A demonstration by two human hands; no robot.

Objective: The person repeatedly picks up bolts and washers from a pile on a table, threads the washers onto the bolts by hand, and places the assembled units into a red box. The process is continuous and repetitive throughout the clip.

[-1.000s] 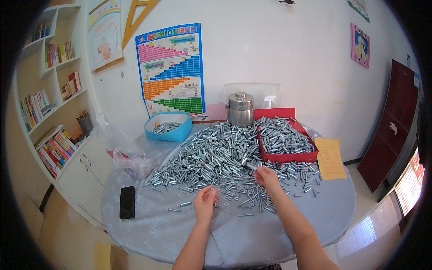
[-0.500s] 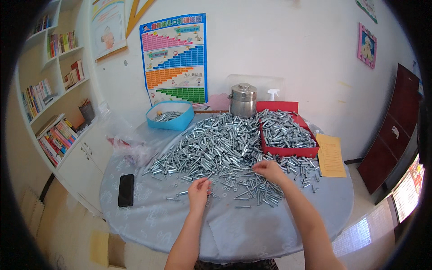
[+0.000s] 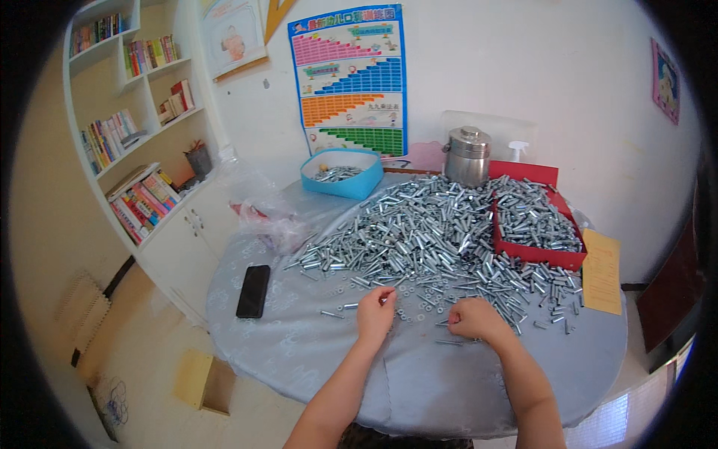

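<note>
A table (image 3: pixel 299 367) strewn with metal parts (image 3: pixel 396 239)

The parts fill the red box (image 3: pixel 542 257) and spread to its left and front. In front of that box, leftward, are both hands: the left hand (image 3: pixel 376 316) farther from it, the right hand (image 3: pixel 477 318) nearer. Each has its fingers curled in; whether they pinch anything, I can't tell.

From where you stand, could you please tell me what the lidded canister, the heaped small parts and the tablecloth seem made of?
Lidded canister: probably stainless steel, smooth and shiny, judging by its silvery reflections.
Heaped small parts: metal, perhaps zinc-plated steel, from their bright grey glint.
Tablecloth: grey fabric or soft plastic with a slight sheen, showing creases and a pale pattern; I can't tell which.
</note>
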